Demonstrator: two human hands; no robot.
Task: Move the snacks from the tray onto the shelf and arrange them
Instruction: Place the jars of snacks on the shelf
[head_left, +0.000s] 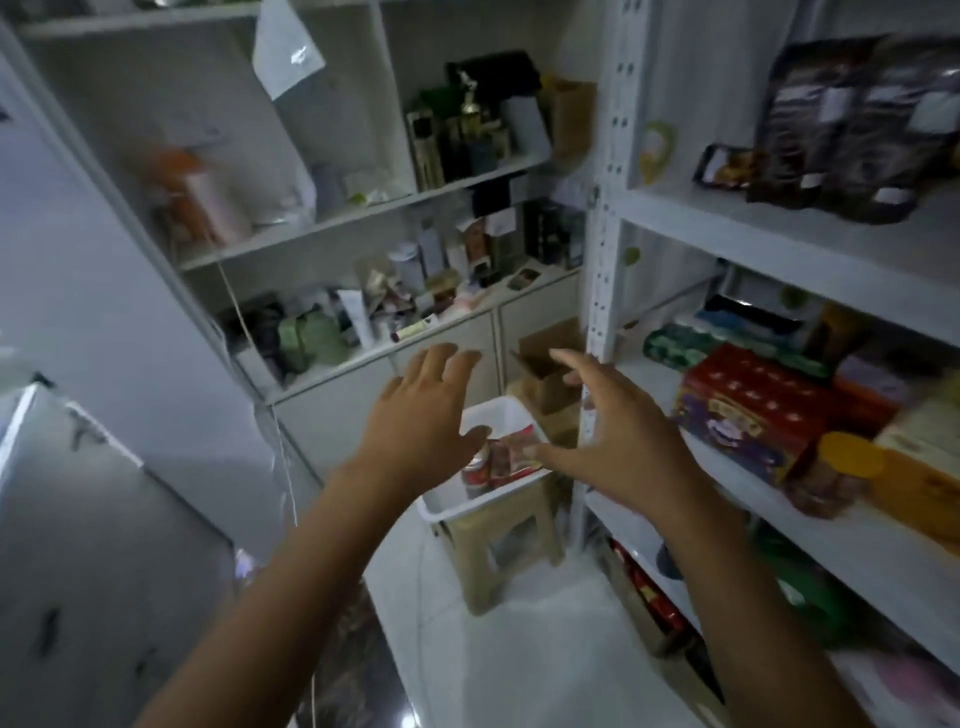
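Two bare forearms rise from the bottom edge, and both hands hang in mid-frame holding nothing. The left hand (421, 421) and the right hand (618, 441) have their fingers spread and loosely bent, palms turned away.

Between and below them sits one white tray (496, 415) on one beige plastic stool (514, 525). The snacks (501, 460) lie inside it (reddish packs and what looks like a small jar). The thumbs and the blur hide too much to count them.

At the right of the frame, the white shelf (852, 551) carries one red box (748, 415) and one yellow-lidded jar (836, 473). Its other goods are smeared and cut off by the frame edge.

Farther back stands one open cardboard box (545, 364), partly behind the right fingers. At upper right are two dark pouches (852, 119).
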